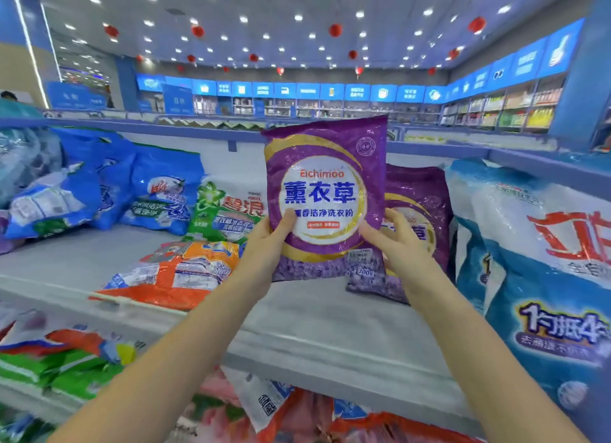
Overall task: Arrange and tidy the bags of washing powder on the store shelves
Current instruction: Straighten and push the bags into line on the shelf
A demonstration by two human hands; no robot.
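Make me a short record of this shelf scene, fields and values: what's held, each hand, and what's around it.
Held: purple bag, upright, front facing camera
Left hand: grips its lower left edge, thumb on front
Right hand: grips its lower right edge
Behind: second purple bag, standing on shelf
Left: orange bag lying flat, green bag upright
Right: large blue-and-white bag

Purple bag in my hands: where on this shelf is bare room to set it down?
The shelf is bare at the front, between the orange bag and the blue-white bag, before the second purple bag. Another bare patch lies left of the orange bag, before the blue bags. Crowded: the back left.
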